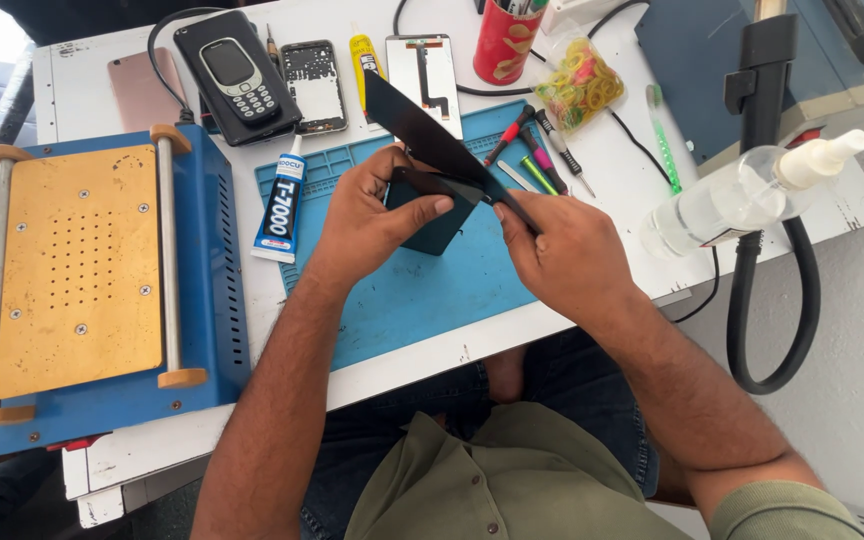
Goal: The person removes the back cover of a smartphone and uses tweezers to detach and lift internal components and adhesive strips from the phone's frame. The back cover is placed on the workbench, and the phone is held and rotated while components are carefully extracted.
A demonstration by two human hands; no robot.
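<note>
Both grips closed: left hand (pixel 367 215) clamps the dark phone body (pixel 432 215), right hand (pixel 557 250) pinches its lifted black screen panel (pixel 422 125) over the blue mat (pixel 422 290).

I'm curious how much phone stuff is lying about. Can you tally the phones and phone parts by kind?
Keypad phone: 1
Pink phone: 1
Opened phone body: 1
Loose white screen panel: 1
Black screen panel in the hands: 1
Total: 5

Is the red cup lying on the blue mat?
No, the red cup stands on the white table behind the blue mat, holding tools.
</note>
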